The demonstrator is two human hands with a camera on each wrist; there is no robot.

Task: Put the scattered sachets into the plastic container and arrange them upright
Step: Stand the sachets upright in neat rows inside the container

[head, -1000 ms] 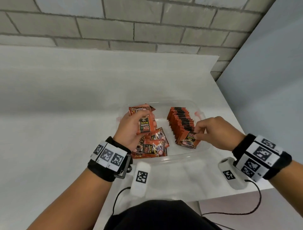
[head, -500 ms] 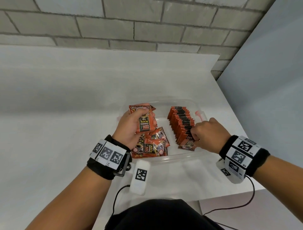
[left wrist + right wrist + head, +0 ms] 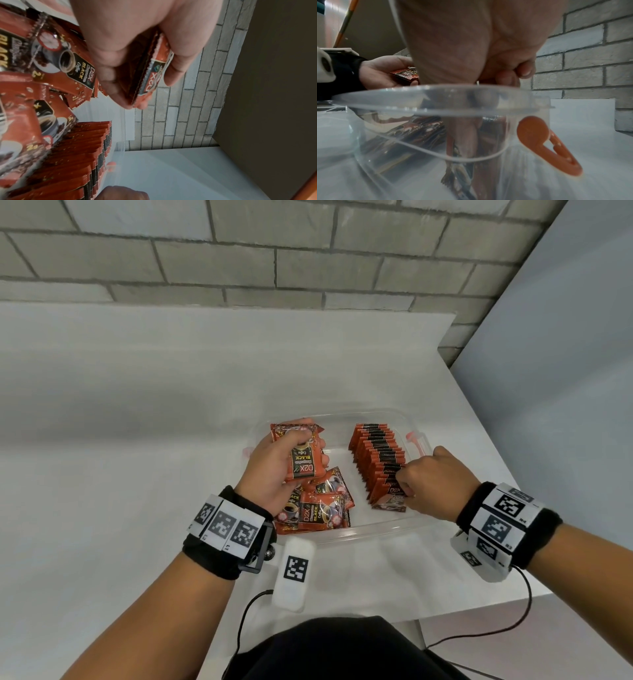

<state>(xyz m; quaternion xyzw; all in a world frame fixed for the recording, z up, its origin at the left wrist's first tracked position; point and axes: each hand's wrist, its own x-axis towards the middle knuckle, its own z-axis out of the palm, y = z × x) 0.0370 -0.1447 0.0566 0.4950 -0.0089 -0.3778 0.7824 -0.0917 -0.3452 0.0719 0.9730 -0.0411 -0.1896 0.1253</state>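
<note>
A clear plastic container (image 3: 346, 537) sits near the table's front edge. Along its right side stands a row of upright orange sachets (image 3: 376, 453), seen close in the left wrist view (image 3: 77, 155). Loose sachets (image 3: 320, 510) lie flat in its near left part. My left hand (image 3: 274, 463) hovers over them and grips a small stack of sachets (image 3: 305, 463) between thumb and fingers (image 3: 173, 70). My right hand (image 3: 421, 484) is at the row's near end, fingers curled over the top of the front sachet (image 3: 390, 491). The right wrist view shows it above the container rim (image 3: 436, 108).
An orange latch (image 3: 547, 146) hangs on the container's right wall. The white table (image 3: 137, 440) stretches left and back to a grey brick wall (image 3: 274, 261). Its right edge runs close beside the container. Cables trail off the table's front edge.
My right hand has moved left and nearer the row, setting the sachet it held against the row's near end. My left hand has stayed put with its stack.
</note>
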